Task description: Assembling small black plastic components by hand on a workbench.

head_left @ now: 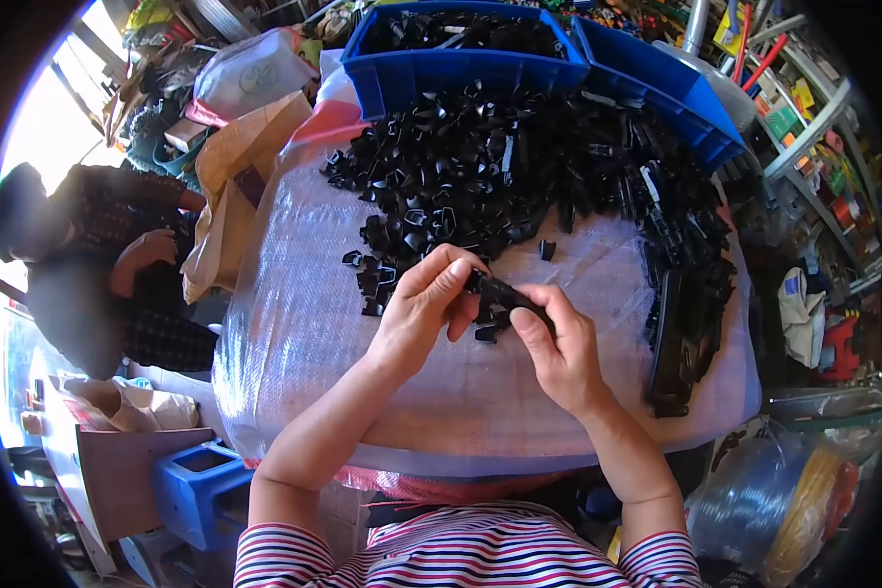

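Observation:
Over the near middle of the covered table, both my hands hold a small black plastic part (498, 294). My left hand (416, 309) pinches its left end between thumb and fingers. From the other side, my right hand (562, 351) grips the right end, thumb bent over it. Just below the part a dark piece (486, 335) shows; whether it is joined on I cannot tell. One loose black piece (547, 250) lies beyond my hands. A wide heap of black plastic parts (441, 167) spreads behind it, with longer black pieces (668, 343) at the right.
Two blue bins (465, 71) stand at the back, the left one filled with black parts. Translucent woven sheeting (304, 363) covers the table. To the left sit another person (98, 265), a brown paper sack (240, 201) and a blue stool (201, 490). Cluttered shelving (813, 137) rises at right.

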Action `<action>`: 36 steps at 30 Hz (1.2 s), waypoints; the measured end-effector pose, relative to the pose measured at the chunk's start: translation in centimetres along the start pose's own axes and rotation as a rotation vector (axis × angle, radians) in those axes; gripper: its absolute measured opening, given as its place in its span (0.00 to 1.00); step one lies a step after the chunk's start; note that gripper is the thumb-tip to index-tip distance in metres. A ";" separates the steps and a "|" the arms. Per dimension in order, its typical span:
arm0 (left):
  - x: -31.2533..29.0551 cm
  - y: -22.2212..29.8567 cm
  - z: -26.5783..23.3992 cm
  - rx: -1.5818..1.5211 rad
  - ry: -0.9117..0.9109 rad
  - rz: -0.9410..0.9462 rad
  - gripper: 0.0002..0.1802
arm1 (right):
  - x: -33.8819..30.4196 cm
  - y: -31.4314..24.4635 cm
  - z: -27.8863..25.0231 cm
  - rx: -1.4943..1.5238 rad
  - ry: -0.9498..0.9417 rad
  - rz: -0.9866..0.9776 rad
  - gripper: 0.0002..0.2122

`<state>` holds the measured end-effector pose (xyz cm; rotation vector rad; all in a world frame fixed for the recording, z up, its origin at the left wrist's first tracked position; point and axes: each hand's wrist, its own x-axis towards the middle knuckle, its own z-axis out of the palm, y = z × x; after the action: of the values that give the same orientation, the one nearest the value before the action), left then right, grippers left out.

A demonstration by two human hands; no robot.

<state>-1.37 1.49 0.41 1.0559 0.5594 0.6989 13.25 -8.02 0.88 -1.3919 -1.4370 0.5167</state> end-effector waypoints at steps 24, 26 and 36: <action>-1.5 -1.4 2.2 0.690 0.194 0.539 0.08 | -1.0 -0.5 1.1 0.062 -0.035 0.083 0.09; -2.0 -0.8 2.8 0.685 0.210 0.536 0.08 | -0.8 -1.1 1.5 0.091 -0.010 0.065 0.07; -1.7 2.3 0.3 -0.613 0.048 0.147 0.12 | 9.8 3.8 -3.4 -0.817 0.227 0.029 0.12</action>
<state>-2.87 0.74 2.77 0.5088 0.2762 0.9505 19.86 0.67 2.46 -2.0234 -1.5003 -0.2588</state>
